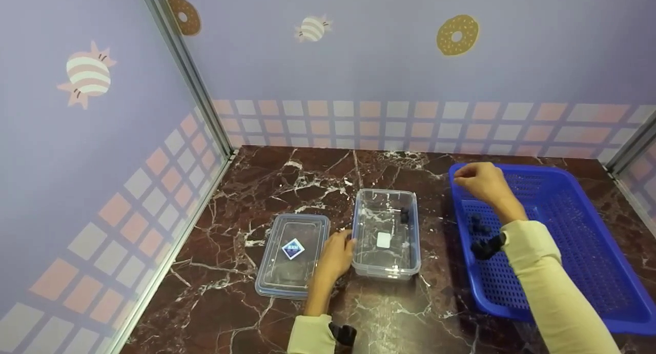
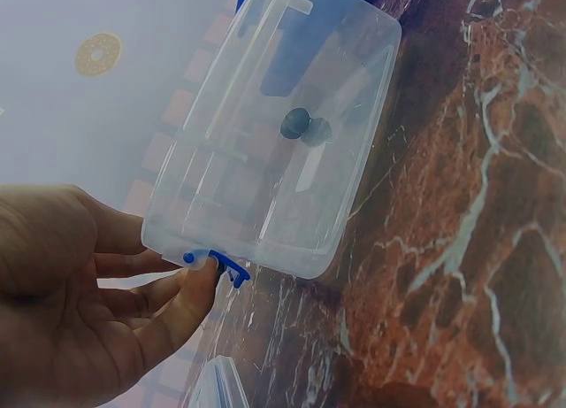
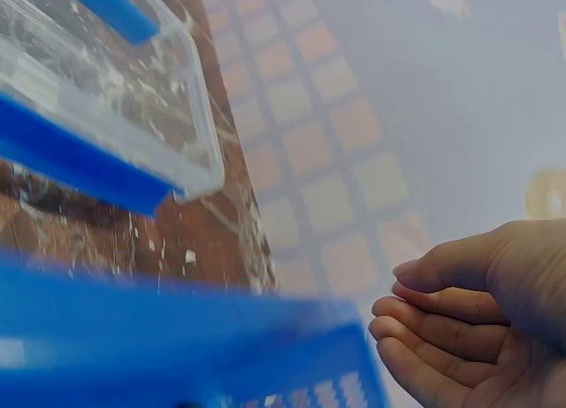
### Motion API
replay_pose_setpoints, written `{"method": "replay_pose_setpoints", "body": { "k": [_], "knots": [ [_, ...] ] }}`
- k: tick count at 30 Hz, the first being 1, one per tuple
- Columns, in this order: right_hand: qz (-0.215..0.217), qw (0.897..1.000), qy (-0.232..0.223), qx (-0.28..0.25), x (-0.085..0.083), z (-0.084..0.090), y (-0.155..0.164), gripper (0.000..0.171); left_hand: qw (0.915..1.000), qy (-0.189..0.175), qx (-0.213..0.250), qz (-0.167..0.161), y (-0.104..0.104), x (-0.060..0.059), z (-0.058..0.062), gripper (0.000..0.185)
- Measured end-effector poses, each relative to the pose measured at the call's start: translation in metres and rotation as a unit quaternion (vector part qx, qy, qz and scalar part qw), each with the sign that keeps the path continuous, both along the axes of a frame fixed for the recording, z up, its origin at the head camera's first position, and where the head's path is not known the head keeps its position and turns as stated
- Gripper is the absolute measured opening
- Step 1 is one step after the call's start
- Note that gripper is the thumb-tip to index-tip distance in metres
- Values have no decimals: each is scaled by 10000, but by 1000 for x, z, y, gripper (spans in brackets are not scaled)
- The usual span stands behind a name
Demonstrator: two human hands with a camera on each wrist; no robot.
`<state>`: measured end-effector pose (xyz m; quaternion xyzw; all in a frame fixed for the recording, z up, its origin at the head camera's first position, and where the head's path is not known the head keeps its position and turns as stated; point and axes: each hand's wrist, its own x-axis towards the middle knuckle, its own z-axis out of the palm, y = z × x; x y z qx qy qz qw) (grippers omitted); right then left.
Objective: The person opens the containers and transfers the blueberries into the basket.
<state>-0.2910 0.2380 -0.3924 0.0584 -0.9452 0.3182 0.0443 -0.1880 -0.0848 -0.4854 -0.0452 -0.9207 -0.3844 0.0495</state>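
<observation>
A clear plastic container [image 1: 385, 262] stands mid-table with small dark pieces [image 1: 405, 214] inside, also seen through its wall as dark pieces [image 2: 305, 125]. My left hand [image 1: 335, 254] rests against the container's left side, fingertips on its blue latch [image 2: 217, 265]. Beside that hand lies the container's lid [image 1: 293, 254], flat, with a diamond sticker. My right hand [image 1: 479, 182] hovers over the far left corner of a blue mesh basket [image 1: 564, 241]. Its fingers [image 3: 442, 315] are loosely curled, and nothing shows in them. A few small dark pieces [image 1: 476, 223] lie in the basket.
The dark marble tabletop [image 1: 287, 185] is closed in by lilac walls at the back and left, with a metal corner post [image 1: 189, 72]. The basket fills the right side up to the right wall. Bare marble lies in front of the container.
</observation>
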Motion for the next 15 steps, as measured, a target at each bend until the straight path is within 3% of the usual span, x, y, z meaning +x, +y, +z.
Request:
{"method": "replay_pose_setpoints", "body": {
  "k": [9, 15],
  "knots": [
    [731, 9972, 143, 109, 0, -7, -49, 19, 10000, 63, -20, -31, 1, 2, 0, 29],
    [1091, 9923, 286, 505, 0, -16, -75, 16, 10000, 36, -1, -29, 1, 1, 0, 30]
  ]
}}
